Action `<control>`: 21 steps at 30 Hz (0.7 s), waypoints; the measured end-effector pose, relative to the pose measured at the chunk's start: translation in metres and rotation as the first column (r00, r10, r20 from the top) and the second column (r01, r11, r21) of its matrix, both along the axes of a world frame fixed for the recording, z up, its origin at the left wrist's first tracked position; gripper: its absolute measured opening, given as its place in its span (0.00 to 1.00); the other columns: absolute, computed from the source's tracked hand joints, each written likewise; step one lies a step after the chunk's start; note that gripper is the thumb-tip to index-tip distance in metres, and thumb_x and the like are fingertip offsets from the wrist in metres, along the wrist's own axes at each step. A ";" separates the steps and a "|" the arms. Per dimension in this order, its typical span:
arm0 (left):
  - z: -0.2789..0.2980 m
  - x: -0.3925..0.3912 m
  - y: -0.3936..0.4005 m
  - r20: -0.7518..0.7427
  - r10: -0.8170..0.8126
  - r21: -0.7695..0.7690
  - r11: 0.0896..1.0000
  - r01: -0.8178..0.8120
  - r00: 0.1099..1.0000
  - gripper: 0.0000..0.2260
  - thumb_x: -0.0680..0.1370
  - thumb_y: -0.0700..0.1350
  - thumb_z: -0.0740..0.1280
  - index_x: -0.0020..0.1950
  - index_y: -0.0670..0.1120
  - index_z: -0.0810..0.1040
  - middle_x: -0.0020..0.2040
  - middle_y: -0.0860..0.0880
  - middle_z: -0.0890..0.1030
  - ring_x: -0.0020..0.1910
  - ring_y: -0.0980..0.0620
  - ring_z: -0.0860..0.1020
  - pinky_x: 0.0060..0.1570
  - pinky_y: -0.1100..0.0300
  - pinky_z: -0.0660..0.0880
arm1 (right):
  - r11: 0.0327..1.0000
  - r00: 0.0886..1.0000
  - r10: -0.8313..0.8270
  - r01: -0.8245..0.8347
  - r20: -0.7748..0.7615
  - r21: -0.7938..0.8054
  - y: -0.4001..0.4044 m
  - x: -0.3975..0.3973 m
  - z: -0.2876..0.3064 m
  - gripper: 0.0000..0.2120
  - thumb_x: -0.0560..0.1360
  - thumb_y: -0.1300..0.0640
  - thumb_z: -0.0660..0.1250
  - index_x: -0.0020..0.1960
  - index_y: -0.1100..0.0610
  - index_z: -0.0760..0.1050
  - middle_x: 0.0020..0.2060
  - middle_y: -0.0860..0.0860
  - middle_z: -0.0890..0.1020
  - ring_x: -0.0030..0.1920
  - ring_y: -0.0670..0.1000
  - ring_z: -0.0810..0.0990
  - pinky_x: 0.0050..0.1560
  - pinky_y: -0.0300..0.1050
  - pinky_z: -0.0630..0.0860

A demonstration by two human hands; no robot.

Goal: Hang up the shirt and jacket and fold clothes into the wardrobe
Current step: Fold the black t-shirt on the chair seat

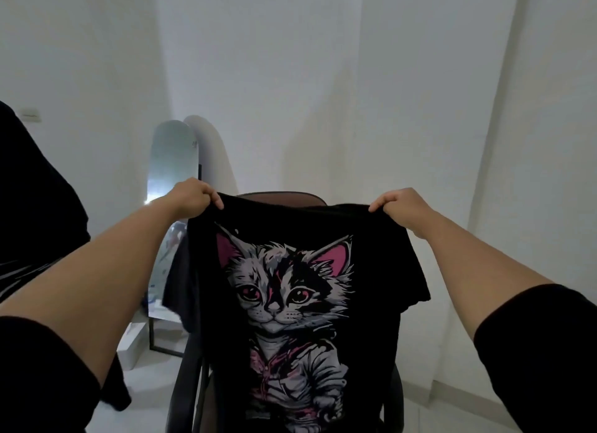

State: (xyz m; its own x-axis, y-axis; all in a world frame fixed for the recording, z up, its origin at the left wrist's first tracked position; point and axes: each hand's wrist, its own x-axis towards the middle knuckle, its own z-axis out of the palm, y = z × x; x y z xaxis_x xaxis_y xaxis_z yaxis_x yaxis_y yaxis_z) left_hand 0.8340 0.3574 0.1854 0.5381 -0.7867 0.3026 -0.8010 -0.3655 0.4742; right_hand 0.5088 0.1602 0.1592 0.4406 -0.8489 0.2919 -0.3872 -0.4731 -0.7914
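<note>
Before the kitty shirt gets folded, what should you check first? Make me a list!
1. Left hand pinches one shoulder of the black cat T-shirt: ok.
2. Right hand pinches the other shoulder: ok.
3. Top edge stretched level between both hands: ok.
4. Cat print faces the person, not inside out: ok.
5. Shirt hangs free: not ok, it drapes against the chair behind it.
6. Flat place to fold on, or the wardrobe: cannot tell, neither is in view.
</note>
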 end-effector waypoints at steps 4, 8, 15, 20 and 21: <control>-0.008 -0.010 -0.016 -0.444 -0.019 -0.136 0.990 -0.046 0.896 0.07 0.76 0.40 0.65 0.42 0.44 0.83 0.42 0.44 0.80 0.39 0.45 0.77 0.44 0.55 0.76 | 0.976 0.970 0.006 -0.058 0.241 0.211 0.010 0.014 0.008 0.19 0.72 0.70 0.54 0.40 0.56 0.82 0.46 0.56 0.81 0.43 0.53 0.77 0.47 0.46 0.77; -0.003 -0.042 -0.029 -0.630 -0.147 -0.157 0.986 0.060 0.763 0.15 0.78 0.55 0.61 0.53 0.46 0.80 0.43 0.49 0.77 0.35 0.53 0.73 0.32 0.64 0.71 | 0.882 0.899 0.214 -0.346 0.383 0.320 0.033 0.037 0.016 0.24 0.69 0.73 0.48 0.50 0.60 0.79 0.51 0.55 0.80 0.44 0.50 0.80 0.42 0.40 0.77; -0.002 -0.090 -0.059 -0.598 -0.452 -0.309 0.892 0.331 0.662 0.15 0.73 0.56 0.69 0.52 0.47 0.81 0.48 0.48 0.83 0.49 0.50 0.81 0.51 0.58 0.78 | 0.581 0.690 0.503 -0.716 0.521 0.387 0.068 0.088 0.012 0.25 0.76 0.66 0.48 0.71 0.57 0.66 0.58 0.49 0.77 0.58 0.50 0.76 0.57 0.47 0.74; -0.005 -0.074 -0.057 -0.386 -0.457 -0.321 0.881 0.347 0.802 0.22 0.75 0.40 0.70 0.69 0.49 0.72 0.63 0.49 0.76 0.60 0.54 0.74 0.64 0.61 0.68 | 0.565 0.636 0.374 -0.733 0.675 0.378 0.057 0.072 0.014 0.18 0.78 0.66 0.48 0.65 0.58 0.64 0.66 0.54 0.74 0.62 0.59 0.77 0.62 0.52 0.72; -0.004 -0.070 -0.055 -0.364 -0.461 -0.305 0.880 0.364 0.809 0.22 0.76 0.39 0.69 0.69 0.50 0.72 0.64 0.49 0.75 0.61 0.53 0.74 0.65 0.60 0.68 | 0.681 0.698 0.352 -0.648 0.624 0.342 0.054 0.068 0.015 0.15 0.78 0.66 0.50 0.63 0.58 0.64 0.66 0.55 0.75 0.58 0.57 0.79 0.59 0.50 0.74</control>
State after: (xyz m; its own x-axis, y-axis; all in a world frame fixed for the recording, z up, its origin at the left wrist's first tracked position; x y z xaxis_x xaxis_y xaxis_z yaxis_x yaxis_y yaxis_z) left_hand 0.7635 0.3026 0.1810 0.2885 -0.9057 0.3106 -0.5629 0.1020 0.8202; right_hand 0.5769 0.2144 0.1742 0.7689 -0.6105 0.1898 0.2769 0.0505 -0.9596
